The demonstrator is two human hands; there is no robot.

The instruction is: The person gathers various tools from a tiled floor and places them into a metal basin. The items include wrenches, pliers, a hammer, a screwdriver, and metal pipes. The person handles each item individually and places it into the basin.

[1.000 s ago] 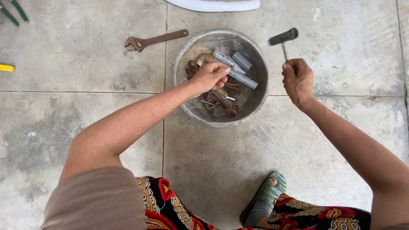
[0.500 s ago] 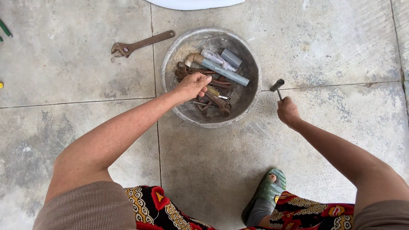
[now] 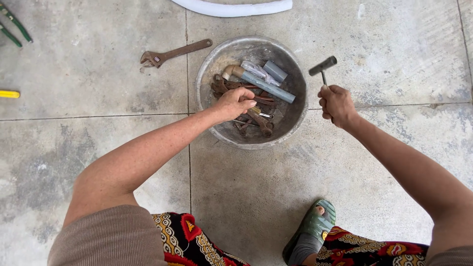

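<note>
A: Right hand (image 3: 336,102)?
B: Clenched on a small grey metal hammer (image 3: 322,66), head raised just beyond the knuckles.
A: Left hand (image 3: 234,103)?
B: Closed over rusty tools (image 3: 256,118) inside the round metal basin (image 3: 209,69); what is gripped cannot be told.

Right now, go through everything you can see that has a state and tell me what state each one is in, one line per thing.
left hand: reaching into the bowl, fingers curled over the rusty tools; grip unclear
right hand: closed on the hammer's handle
hammer: held off the floor, beside the bowl
metal bowl: upright on the floor, holding tools and pipes
grey pipe: lying in the bowl
adjustable wrench: rusty, flat on the floor
green sandal: worn on a foot
</note>
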